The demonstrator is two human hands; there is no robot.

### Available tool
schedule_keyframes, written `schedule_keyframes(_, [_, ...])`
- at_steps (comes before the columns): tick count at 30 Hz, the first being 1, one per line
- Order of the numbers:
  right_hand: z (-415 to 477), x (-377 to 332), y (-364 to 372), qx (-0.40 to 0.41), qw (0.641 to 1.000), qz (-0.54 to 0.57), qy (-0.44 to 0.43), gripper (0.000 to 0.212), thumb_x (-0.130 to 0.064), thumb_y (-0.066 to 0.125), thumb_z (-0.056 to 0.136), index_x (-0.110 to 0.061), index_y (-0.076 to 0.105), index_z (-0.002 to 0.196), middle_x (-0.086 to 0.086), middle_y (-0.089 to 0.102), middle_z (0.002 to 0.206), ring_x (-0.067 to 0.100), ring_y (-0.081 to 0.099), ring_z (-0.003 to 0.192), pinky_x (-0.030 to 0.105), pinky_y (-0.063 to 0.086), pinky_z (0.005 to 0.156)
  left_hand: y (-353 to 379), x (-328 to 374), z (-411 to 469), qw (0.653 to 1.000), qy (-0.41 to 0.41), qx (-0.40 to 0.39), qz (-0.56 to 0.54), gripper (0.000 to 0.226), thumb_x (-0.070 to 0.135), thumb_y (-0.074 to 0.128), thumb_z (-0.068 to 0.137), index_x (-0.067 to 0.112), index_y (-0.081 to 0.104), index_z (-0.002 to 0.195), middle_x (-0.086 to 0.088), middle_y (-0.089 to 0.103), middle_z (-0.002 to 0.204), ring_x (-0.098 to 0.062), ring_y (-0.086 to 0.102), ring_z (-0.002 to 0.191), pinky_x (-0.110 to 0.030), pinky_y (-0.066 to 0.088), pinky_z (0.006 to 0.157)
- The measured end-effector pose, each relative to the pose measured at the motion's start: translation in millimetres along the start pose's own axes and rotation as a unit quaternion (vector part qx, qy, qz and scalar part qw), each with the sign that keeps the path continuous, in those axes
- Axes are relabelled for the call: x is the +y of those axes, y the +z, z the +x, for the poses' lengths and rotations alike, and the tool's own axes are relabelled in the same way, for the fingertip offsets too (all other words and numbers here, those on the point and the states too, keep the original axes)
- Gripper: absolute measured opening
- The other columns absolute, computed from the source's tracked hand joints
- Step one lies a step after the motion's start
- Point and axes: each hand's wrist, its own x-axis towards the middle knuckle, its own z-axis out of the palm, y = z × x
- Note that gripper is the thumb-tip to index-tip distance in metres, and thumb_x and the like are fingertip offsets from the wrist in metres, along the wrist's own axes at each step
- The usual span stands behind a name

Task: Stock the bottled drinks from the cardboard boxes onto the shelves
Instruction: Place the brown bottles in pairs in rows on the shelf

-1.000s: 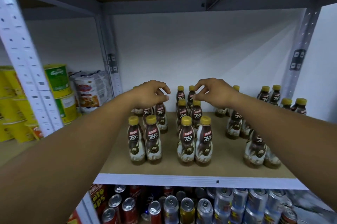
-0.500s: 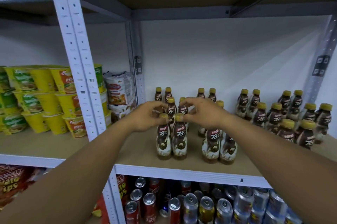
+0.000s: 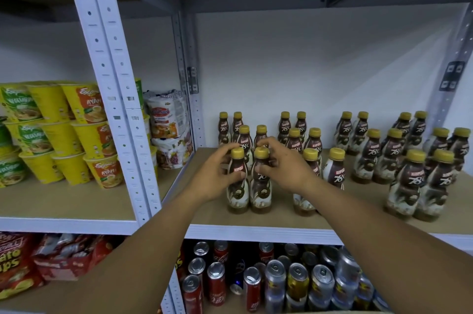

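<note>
Several brown coffee bottles with yellow caps stand in paired rows on the wooden shelf board [image 3: 276,216]. My left hand [image 3: 213,176] grips the front-left bottle [image 3: 238,193] of the leftmost row, fingers curled round its neck. My right hand [image 3: 284,166] grips the bottle [image 3: 261,194] beside it in the same way. Both bottles stand upright on the board, side by side. No cardboard box is in view.
More bottle pairs [image 3: 419,180] fill the shelf's right half. White perforated uprights [image 3: 117,98] divide this bay from yellow noodle cups [image 3: 76,134] on the left. Drink cans [image 3: 281,285] fill the shelf below, snack bags [image 3: 15,262] at lower left.
The view swung right-to-left across the shelf and came nearer. Both hands dropped from the back bottles' caps to the front pair of the leftmost row and closed round them.
</note>
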Motion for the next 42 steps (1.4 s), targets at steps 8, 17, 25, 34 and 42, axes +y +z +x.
schedule_keyframes(8, [-1.9,3.7,3.5,0.009,0.998,0.059,0.008,0.046,-0.028,0.08,0.087,-0.047,0.05,0.117,0.0,0.067,0.11,0.019,0.067,0.102,0.046,0.056,0.095,-3.6,3.1,-0.6,0.999,0.019,-0.03,-0.017,0.066,0.008,0.079,0.088,0.037,0.047,0.138,0.012,0.062,0.127,-0.007,0.059,0.12,-0.02,0.056,0.084])
schedule_keyframes(17, [-4.3,5.2,6.9,0.009,0.995,0.104,0.006,0.046,-0.028,0.081,0.085,-0.051,0.052,0.113,-0.003,0.073,0.108,0.016,0.07,0.101,0.047,0.057,0.095,-6.9,1.7,-7.6,0.999,0.015,-0.021,-0.031,0.064,0.008,0.079,0.088,0.032,0.05,0.14,0.014,0.064,0.122,-0.001,0.06,0.116,-0.014,0.054,0.08])
schedule_keyframes(25, [-5.7,-1.8,14.6,0.003,0.993,0.122,-0.007,0.045,-0.027,0.08,0.087,-0.045,0.054,0.119,-0.007,0.069,0.109,0.004,0.067,0.097,0.029,0.058,0.087,-17.7,-2.2,-14.3,1.0,0.018,-0.011,-0.002,0.064,0.017,0.081,0.087,0.042,0.051,0.139,0.008,0.063,0.124,-0.004,0.061,0.112,-0.018,0.055,0.084])
schedule_keyframes(34, [-3.5,-13.0,29.5,0.011,0.994,0.106,-0.018,0.046,-0.032,0.08,0.086,-0.048,0.052,0.119,-0.004,0.071,0.112,0.017,0.07,0.1,0.044,0.059,0.091,-33.5,-8.1,-21.8,1.0,0.009,0.001,0.017,0.065,0.02,0.083,0.086,0.049,0.051,0.135,0.002,0.062,0.126,-0.015,0.062,0.115,-0.044,0.057,0.097])
schedule_keyframes(42, [-1.9,-22.4,39.9,0.004,0.993,0.12,-0.022,0.046,-0.03,0.08,0.087,-0.045,0.052,0.12,-0.012,0.067,0.104,0.014,0.067,0.101,0.045,0.059,0.09,-46.9,-9.7,-29.5,1.0,0.001,0.006,0.028,0.067,0.02,0.082,0.086,0.063,0.05,0.126,0.005,0.064,0.124,-0.016,0.061,0.116,-0.045,0.056,0.098])
